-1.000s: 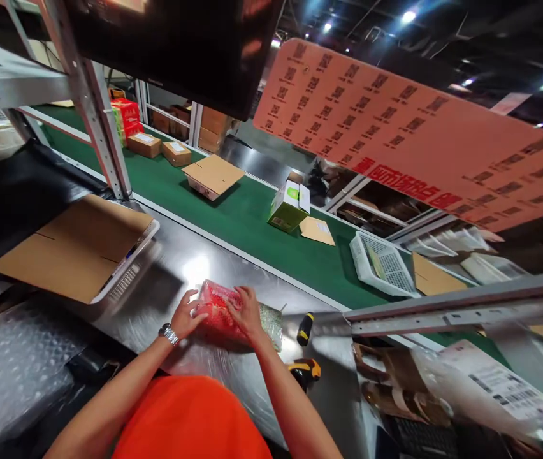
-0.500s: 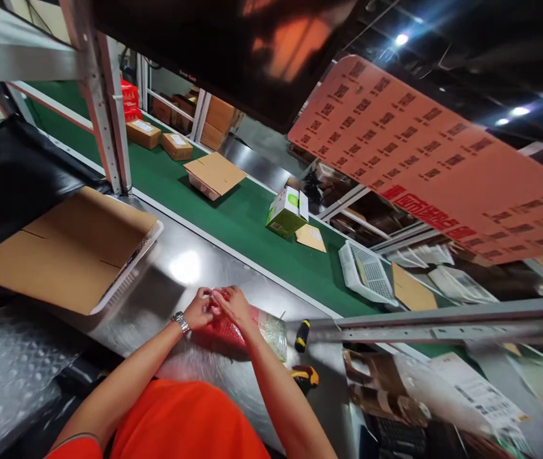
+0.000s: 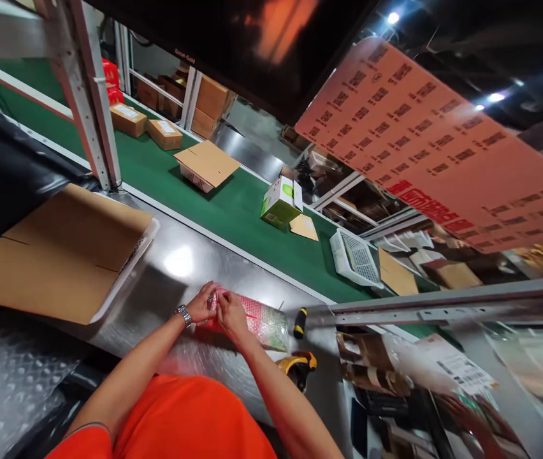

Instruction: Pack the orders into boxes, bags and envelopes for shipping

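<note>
A red item wrapped in bubble wrap lies on the steel worktable in front of me. My left hand, with a metal watch on the wrist, and my right hand meet at the packet's left end, both pinching the wrap there. A sheet of bubble wrap lies under the packet and runs toward me.
A flat cardboard sheet rests on a white tray at left. A green conveyor behind the table carries several boxes, a green-white carton and a white basket. A yellow-black tape gun lies at right. A bubble-wrap roll sits at lower left.
Both hands moved from spread over the packet to its left end, where the fingers came together on the wrap. The boxes on the belt sit in the same order as before.
</note>
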`<act>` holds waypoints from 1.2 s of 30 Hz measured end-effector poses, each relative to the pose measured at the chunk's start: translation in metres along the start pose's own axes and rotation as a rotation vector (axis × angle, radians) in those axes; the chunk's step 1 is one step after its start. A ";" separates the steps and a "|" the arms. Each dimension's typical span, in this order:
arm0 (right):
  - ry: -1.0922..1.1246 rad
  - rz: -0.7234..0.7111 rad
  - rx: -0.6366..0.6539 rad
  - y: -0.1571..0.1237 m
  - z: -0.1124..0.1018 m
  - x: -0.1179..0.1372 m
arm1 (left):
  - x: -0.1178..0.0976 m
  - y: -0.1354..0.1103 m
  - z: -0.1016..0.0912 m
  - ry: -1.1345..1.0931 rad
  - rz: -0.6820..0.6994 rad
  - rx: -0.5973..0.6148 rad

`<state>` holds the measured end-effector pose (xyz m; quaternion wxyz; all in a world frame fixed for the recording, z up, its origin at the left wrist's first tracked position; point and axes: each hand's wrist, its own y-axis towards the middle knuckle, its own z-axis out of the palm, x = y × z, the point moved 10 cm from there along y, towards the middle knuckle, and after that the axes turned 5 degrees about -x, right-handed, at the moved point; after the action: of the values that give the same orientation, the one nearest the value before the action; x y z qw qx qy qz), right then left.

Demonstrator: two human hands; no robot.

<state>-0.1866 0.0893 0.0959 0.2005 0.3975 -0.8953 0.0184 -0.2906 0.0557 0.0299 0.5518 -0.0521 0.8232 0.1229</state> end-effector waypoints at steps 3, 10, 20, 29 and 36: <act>0.022 -0.044 -0.081 -0.026 0.006 0.010 | 0.005 0.004 0.001 -0.025 -0.032 0.129; 0.162 -0.063 -0.162 -0.079 -0.004 -0.009 | 0.012 0.010 -0.007 -0.058 -0.082 0.190; -0.163 0.961 -0.512 -0.330 -0.062 -0.238 | 0.018 0.016 -0.008 -0.217 -0.257 0.296; -0.309 0.832 -0.154 -0.283 -0.042 -0.267 | -0.005 0.019 -0.026 0.084 -0.196 0.219; 0.429 1.201 -0.704 -0.353 -0.090 -0.270 | 0.002 0.016 -0.019 0.061 -0.193 0.235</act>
<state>0.2607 0.0557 0.0328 0.4427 -0.2626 -0.8530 -0.0864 -0.3122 0.0662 0.0374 0.5380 -0.0697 0.8396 -0.0294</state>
